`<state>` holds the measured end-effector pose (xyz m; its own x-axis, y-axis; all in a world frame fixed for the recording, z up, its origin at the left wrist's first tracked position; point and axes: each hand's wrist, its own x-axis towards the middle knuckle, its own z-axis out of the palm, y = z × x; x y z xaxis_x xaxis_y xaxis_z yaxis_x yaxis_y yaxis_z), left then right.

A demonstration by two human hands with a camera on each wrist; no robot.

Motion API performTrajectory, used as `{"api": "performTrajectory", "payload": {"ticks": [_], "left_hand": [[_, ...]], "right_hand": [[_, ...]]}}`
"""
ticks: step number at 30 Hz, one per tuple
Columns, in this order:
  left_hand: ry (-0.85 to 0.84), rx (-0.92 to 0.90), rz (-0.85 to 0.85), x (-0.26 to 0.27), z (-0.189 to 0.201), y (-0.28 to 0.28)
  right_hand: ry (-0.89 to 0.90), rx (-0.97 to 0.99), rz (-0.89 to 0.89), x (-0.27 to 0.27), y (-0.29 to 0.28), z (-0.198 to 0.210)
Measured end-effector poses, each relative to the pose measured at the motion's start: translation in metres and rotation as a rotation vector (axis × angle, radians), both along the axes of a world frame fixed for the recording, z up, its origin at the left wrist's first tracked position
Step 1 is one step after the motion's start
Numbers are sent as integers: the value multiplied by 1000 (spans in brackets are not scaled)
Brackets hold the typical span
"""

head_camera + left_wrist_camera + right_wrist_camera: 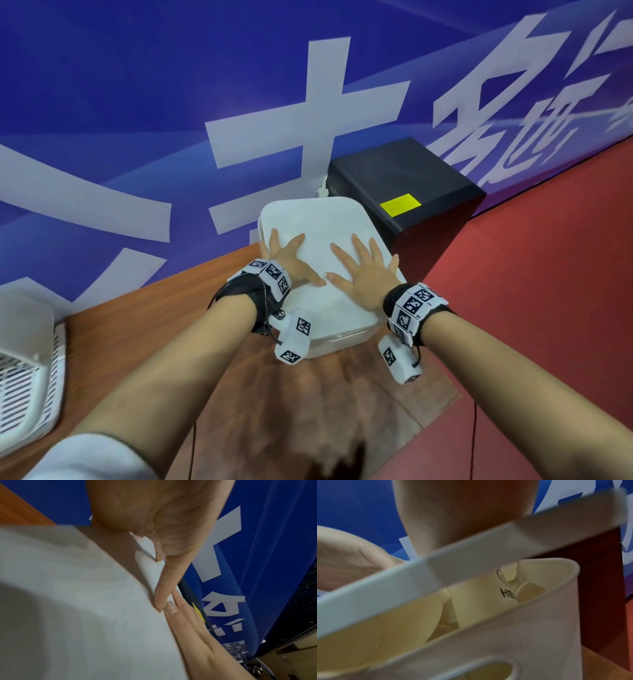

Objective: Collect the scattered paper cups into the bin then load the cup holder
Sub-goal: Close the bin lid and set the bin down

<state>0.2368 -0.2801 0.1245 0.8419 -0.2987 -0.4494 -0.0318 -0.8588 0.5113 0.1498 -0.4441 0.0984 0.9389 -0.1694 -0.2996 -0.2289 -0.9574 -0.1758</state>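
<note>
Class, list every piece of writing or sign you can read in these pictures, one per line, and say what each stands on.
"HE", cut off by another cup: black print on a paper cup inside the white bin.
Large white Chinese characters on the blue banner: cropped and tilted, not reliably readable.
Yellow label on the black box: no text legible.
Black-and-white square markers on the wristbands: patterns, not words.

Wooden table (191,291) runs from the near left toward the far centre, its far edge against a blue banner (137,102) printed with large white characters. Black box (411,192) with a yellow label (400,204) on top stands on the red floor (548,274) at the right, just beyond the table's far end and against the banner. White slatted basket (30,370) sits at the near left edge of the table, only partly in view.
</note>
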Motion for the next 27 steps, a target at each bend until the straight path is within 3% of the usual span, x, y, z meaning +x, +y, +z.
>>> {"api": "performTrajectory", "payload": {"ticks": [17,27], "left_hand": [[42,-59,35,-3,-22,-2],[-34,-65,20,-5,-30,-2]], "right_hand": [[-122,-55,5,0,-4,-26],[-122,-51,8,5,-8,-29]]}}
